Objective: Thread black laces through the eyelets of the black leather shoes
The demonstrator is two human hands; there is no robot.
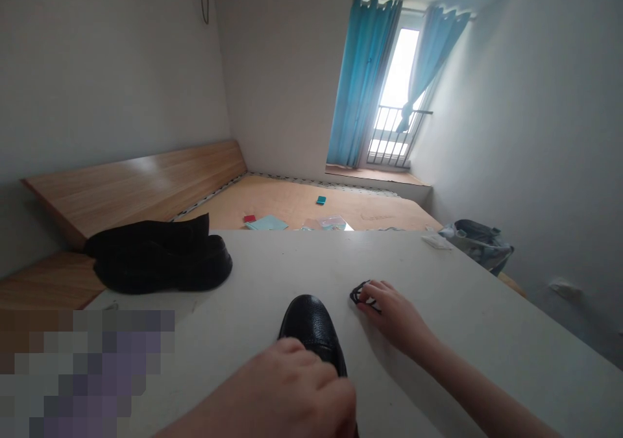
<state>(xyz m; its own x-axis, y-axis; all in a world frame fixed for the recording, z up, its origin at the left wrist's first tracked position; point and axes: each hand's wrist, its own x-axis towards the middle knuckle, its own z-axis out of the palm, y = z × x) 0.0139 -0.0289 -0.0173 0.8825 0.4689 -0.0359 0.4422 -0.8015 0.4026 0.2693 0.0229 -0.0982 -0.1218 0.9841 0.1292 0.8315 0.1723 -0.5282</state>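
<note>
A black leather shoe lies on the white table with its toe pointing away from me. My left hand covers the shoe's near part, fingers curled down over it. My right hand rests on the table just right of the shoe's toe. Its fingertips pinch a small bundle of black shoelace that lies on the table top. A second black shoe sits at the table's far left edge, apart from both hands.
A small white flat object lies near the table's far right edge. Beyond the table is a bare wooden bed platform with a few small coloured items. A grey bag sits at the right. Blue curtains frame a window.
</note>
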